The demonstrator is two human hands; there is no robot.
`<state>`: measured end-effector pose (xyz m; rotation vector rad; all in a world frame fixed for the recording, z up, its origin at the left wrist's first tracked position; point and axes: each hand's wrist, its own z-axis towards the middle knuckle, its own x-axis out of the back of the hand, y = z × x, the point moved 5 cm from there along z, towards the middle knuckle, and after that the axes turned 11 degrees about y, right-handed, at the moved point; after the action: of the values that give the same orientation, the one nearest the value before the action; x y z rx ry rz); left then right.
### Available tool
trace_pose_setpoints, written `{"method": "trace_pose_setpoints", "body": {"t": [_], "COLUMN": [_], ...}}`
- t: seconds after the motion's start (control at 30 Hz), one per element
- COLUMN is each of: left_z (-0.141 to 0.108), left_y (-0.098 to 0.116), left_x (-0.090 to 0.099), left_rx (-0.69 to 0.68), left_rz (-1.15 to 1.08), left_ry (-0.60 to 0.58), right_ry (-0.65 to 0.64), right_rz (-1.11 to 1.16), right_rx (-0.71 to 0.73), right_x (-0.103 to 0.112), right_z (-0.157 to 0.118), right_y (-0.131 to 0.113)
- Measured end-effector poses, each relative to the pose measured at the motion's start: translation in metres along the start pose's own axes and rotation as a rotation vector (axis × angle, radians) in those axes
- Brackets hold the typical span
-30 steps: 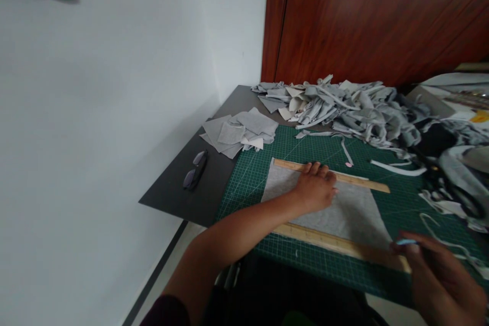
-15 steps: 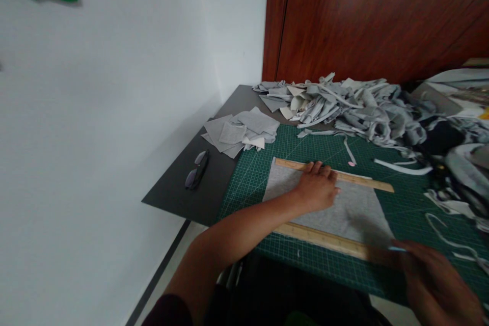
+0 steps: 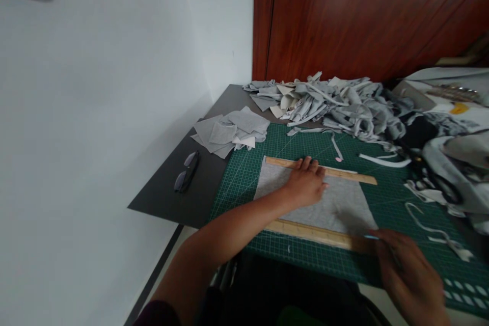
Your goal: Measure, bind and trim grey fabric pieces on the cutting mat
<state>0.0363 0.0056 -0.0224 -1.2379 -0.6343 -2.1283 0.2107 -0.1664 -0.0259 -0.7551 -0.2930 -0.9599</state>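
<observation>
Dark-grey flat bench [image 3: 160, 193] | green gridded mat [image 3: 239, 178] | pale-grey rectangular cloth [image 3: 342, 198]: flat, by mat's near edge | tan wooden near ruler [image 3: 313, 232], tan wooden far ruler [image 3: 353, 177]: along cloth's near and far edges | left hand [image 3: 304, 183]: spread over far ruler and cloth | right hand [image 3: 412, 272]: closed on slim blue-tipped tool [image 3: 371, 237], shifts leftward, bringing tip inside cloth's right edge

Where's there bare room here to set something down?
The dark grey tabletop between the dark-framed glasses and the green gridded mat, plus the mat between the rectangular grey fabric and the curled whitish strip. Crowded: the far side, under heaped grey cloth scraps.
</observation>
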Motion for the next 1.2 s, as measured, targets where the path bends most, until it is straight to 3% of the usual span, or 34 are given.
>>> {"method": "trace_pose_setpoints", "body": {"t": [0.17,0.27,0.37,0.47,0.53,0.6,0.7,0.83,1.2], "left_z": [0.002,0.002,0.004,0.006,0.008,0.009,0.011,0.012,0.015], "left_y": [-0.002,-0.002,-0.001,0.001,0.003,0.004,0.003,0.002,-0.002], "left_x": [0.000,0.004,0.009,0.013,0.014,0.014,0.014,0.015,0.012], "left_rx": [-0.003,-0.014,-0.036,-0.053,-0.082,-0.105,-0.104,-0.121,-0.100], "left_rz": [0.000,0.005,0.008,0.006,0.001,0.004,0.024,0.010,-0.032], "left_ry": [-0.020,-0.002,0.019,0.000,-0.033,-0.059,-0.082,-0.074,-0.083], "right_ry": [-0.001,0.036,0.074,-0.149,-0.335,-0.489,-0.607,-0.714,-0.829], "right_rz": [0.096,0.288,0.694,0.937,0.835,0.578,0.133,-0.188,-0.269], "right_rx": [-0.075,-0.396,-0.773,-0.948,-0.829,-0.549,-0.240,-0.171,-0.106], "right_x": [-0.006,-0.014,-0.030,-0.048,-0.051,-0.051,-0.053,-0.056,-0.062], "right_z": [0.002,0.006,0.013,0.025,0.035,0.044,0.048,0.048,0.038], "right_y": [-0.012,-0.023,-0.041,-0.066,-0.080,-0.091,-0.094,-0.083,-0.081]}}
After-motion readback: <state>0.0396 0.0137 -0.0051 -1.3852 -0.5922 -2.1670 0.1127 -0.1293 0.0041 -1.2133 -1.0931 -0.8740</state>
